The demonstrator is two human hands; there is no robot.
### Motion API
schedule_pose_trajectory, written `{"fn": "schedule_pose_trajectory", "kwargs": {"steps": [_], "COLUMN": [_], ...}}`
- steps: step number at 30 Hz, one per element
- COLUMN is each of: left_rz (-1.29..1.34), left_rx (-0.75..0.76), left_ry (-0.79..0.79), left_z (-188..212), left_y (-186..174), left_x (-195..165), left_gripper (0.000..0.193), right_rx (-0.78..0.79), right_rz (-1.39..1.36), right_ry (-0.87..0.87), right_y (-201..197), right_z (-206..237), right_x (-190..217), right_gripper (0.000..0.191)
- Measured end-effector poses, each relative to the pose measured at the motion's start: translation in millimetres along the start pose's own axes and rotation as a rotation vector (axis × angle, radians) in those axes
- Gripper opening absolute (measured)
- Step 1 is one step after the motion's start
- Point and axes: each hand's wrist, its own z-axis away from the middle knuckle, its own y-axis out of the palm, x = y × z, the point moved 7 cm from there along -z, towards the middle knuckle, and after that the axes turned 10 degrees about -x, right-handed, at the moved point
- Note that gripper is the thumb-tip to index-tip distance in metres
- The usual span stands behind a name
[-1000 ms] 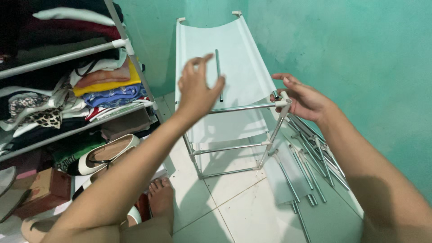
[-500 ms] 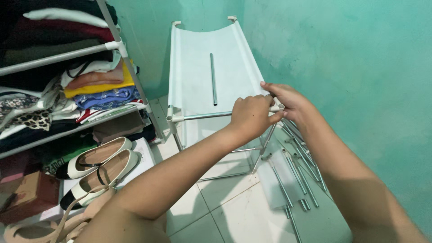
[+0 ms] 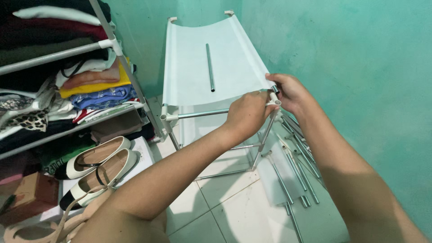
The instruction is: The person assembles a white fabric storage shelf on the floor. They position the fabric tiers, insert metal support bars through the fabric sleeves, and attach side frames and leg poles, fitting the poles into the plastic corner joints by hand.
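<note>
Both hands meet at the rack's front right corner, the left hand (image 3: 246, 116) clenched around the white connector (image 3: 272, 101) and the right hand (image 3: 290, 92) pinching it, so uneven pressure could tilt the light rack (image 3: 202, 85) and roll off the loose rod (image 3: 209, 67) on its fabric shelf.

Loose metal tubes (image 3: 292, 166) and clothes shelf (image 3: 67, 90) flank the rack (image 3: 211, 67).

White plastic corner connector (image 3: 272, 101) on metal-tube rack frame (image 3: 202, 112); upright; white fabric shelf (image 3: 202, 67) attached.
</note>
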Motion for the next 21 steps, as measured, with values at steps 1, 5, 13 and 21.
{"fn": "schedule_pose_trajectory", "kwargs": {"steps": [1,5,13,21], "left_rz": [-0.01,-0.001,-0.03,-0.047], "left_rx": [0.003,-0.028,-0.039,-0.051], "left_ry": [-0.011,0.026,0.036,0.056], "left_z": [0.2,1.4,4.4,7.2], "left_y": [0.1,-1.9,1.5,3.5], "left_x": [0.9,0.0,2.4,1.5], "left_gripper": [0.027,0.03,0.032,0.03], "right_rx": [0.011,0.025,0.1,0.097], "right_rz": [-0.001,-0.009,-0.007,0.024], "right_ry": [0.001,-0.012,-0.027,-0.036], "right_y": [-0.1,-2.0,0.5,12.8], "right_z": [-0.6,-4.4,-5.5,-5.3], "right_x": [-0.3,-2.7,-4.4,-12.5], "right_gripper": [0.016,0.017,0.018,0.02]}}
